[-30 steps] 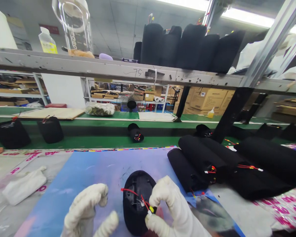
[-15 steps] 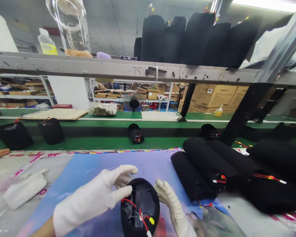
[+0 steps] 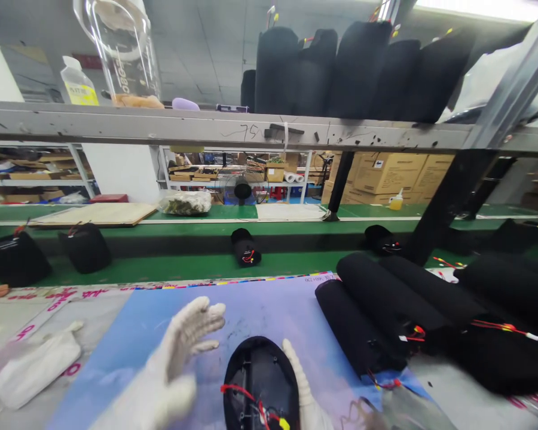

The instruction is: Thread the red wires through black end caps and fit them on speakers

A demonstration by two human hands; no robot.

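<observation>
The left hand (image 3: 179,364), in a white fabric glove, is raised open above the work sheet, with its fingers (image 3: 201,319) spread and touching nothing; the right hand (image 3: 307,400), also gloved, is entering at the lower frame edge, with its extended fingers (image 3: 295,371) standing just beside the right edge of the black oval padded piece (image 3: 260,373); contact at that edge and the closure of this hand cannot be determined; the two hands are standing apart, and neither is clamping the piece; the piece is lying on the blue-lilac printed work sheet (image 3: 206,316) at the lower centre, between the hands, with its lower part cut off by the frame; a red wire (image 3: 237,389) is running across its dark face toward a yellow connector (image 3: 284,423); a group of black padded rolls (image 3: 363,322) is lying on the sheet's right side, with red-and-yellow leads (image 3: 504,327) extending from them; a white cloth (image 3: 36,370) is lying to the left; black padded items (image 3: 245,247) are standing on the green conveyor belt (image 3: 161,263) beyond; black padded cylinders (image 3: 278,71) are standing upright on the grey metal shelf rail (image 3: 206,125) overhead.
</observation>
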